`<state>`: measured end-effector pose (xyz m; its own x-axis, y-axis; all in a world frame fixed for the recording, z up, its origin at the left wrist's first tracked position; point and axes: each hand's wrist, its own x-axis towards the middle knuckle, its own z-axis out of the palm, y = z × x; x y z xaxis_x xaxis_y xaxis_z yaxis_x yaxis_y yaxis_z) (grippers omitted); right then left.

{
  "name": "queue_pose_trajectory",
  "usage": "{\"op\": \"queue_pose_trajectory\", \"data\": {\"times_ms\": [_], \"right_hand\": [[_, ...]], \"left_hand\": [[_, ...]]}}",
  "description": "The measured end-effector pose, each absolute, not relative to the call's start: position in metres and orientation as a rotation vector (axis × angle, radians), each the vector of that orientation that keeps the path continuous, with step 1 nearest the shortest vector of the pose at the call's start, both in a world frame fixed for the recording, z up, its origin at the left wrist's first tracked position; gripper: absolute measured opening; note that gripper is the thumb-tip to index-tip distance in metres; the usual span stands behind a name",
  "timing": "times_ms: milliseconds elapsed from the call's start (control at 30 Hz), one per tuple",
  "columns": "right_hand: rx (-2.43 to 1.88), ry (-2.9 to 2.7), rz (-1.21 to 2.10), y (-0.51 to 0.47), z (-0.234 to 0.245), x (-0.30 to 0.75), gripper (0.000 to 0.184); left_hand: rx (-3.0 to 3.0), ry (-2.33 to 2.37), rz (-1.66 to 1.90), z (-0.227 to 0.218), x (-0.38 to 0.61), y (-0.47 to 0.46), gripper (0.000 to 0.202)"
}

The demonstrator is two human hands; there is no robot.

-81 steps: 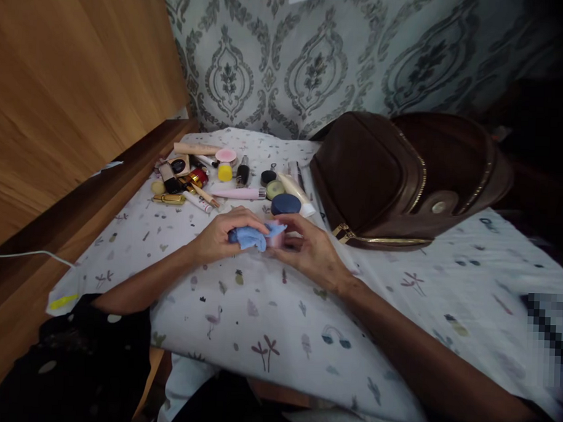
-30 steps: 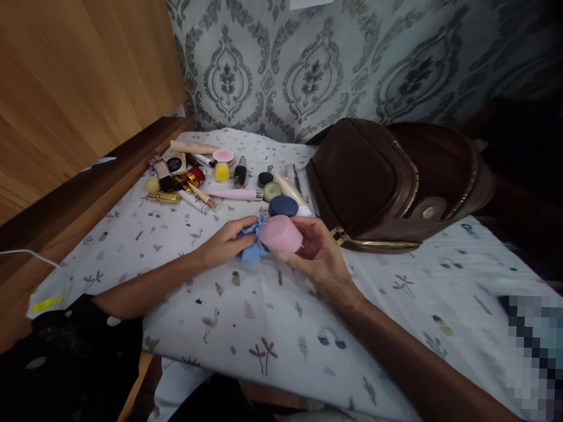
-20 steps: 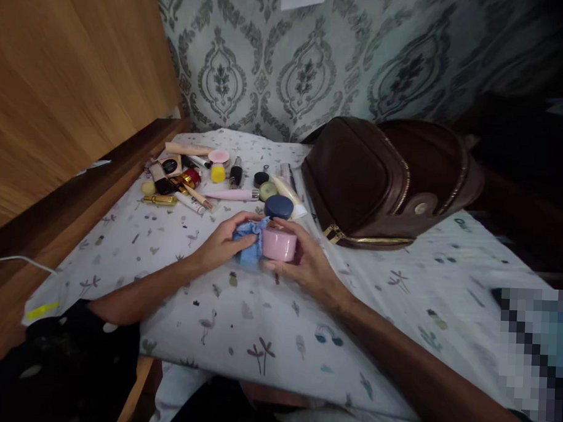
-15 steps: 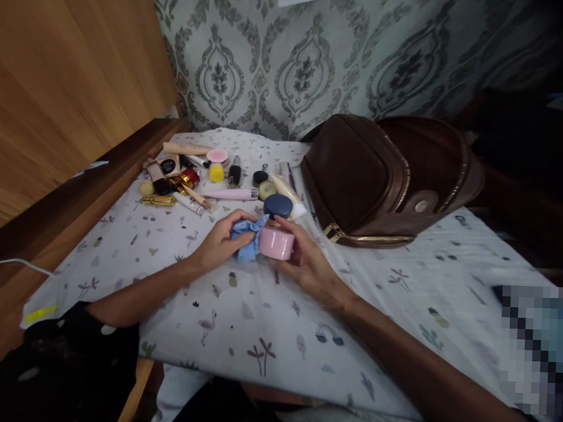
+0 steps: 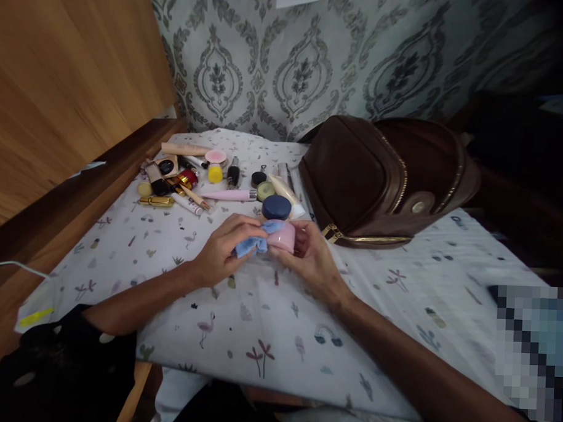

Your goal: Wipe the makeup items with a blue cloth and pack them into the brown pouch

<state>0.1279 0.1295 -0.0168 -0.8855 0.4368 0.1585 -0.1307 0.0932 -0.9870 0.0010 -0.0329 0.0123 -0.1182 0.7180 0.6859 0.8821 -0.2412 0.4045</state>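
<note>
In my right hand (image 5: 310,252) is a pink cosmetic jar (image 5: 283,237), gripped from its right side and tilted. My left hand (image 5: 227,246) is closed on a crumpled blue cloth (image 5: 252,244), part of which lies over the jar's upper left side. Just behind the jar stands a round container with a dark blue lid (image 5: 277,206). Beside that are a small green-topped jar (image 5: 265,191) and a cream-coloured tube (image 5: 282,189) with a white cap. The cloth and fingers hide part of the pink jar.
A brown leather bag (image 5: 365,183) sits at the back right of the patterned tablecloth (image 5: 189,331). Several cosmetics lie at the back left, among them a lilac tube (image 5: 229,195), a nail polish bottle (image 5: 233,173) and a gold tube (image 5: 156,201). A wooden panel (image 5: 74,62) borders the left.
The pink jar has tilted in my right hand. My left hand has moved the blue cloth from the jar's left side up onto its top edge.
</note>
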Motion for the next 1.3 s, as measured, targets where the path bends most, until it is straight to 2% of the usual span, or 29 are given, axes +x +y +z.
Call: {"op": "queue_pose_trajectory", "data": {"times_ms": [133, 333, 633, 800, 933, 1033, 1233, 1300], "right_hand": [[-0.228, -1.919, 1.928, 0.130, -0.009, 0.129, 0.052], [-0.261, -1.902, 1.897, 0.132, -0.007, 0.130, 0.072], [-0.188, -2.103, 1.534, 0.136, -0.016, 0.130, 0.078], [-0.145, -2.204, 1.325, 0.127, -0.013, 0.133, 0.056], [-0.065, -2.240, 1.335, 0.126, -0.008, 0.136, 0.045], [-0.017, -2.230, 1.437, 0.127, -0.008, 0.137, 0.053], [0.035, -2.417, 1.372, 0.126, -0.011, 0.136, 0.087], [0.022, -2.479, 1.314, 0.126, -0.010, 0.136, 0.087]], "left_hand": [[-1.957, -1.732, -1.210, 0.013, 0.000, -0.034, 0.021], [-1.997, -1.631, -1.135, 0.011, 0.005, -0.033, 0.022], [-1.998, -1.592, -1.096, 0.011, 0.009, -0.032, 0.026], [-1.977, -1.638, -1.108, 0.016, 0.011, -0.033, 0.025], [-1.913, -1.870, -1.240, 0.018, 0.008, -0.032, 0.024], [-1.891, -2.058, -1.352, 0.016, 0.002, -0.031, 0.022], [-1.899, -2.233, -1.363, 0.006, -0.005, -0.029, 0.022], [-1.903, -2.235, -1.356, 0.005, -0.006, -0.030, 0.022]]}}
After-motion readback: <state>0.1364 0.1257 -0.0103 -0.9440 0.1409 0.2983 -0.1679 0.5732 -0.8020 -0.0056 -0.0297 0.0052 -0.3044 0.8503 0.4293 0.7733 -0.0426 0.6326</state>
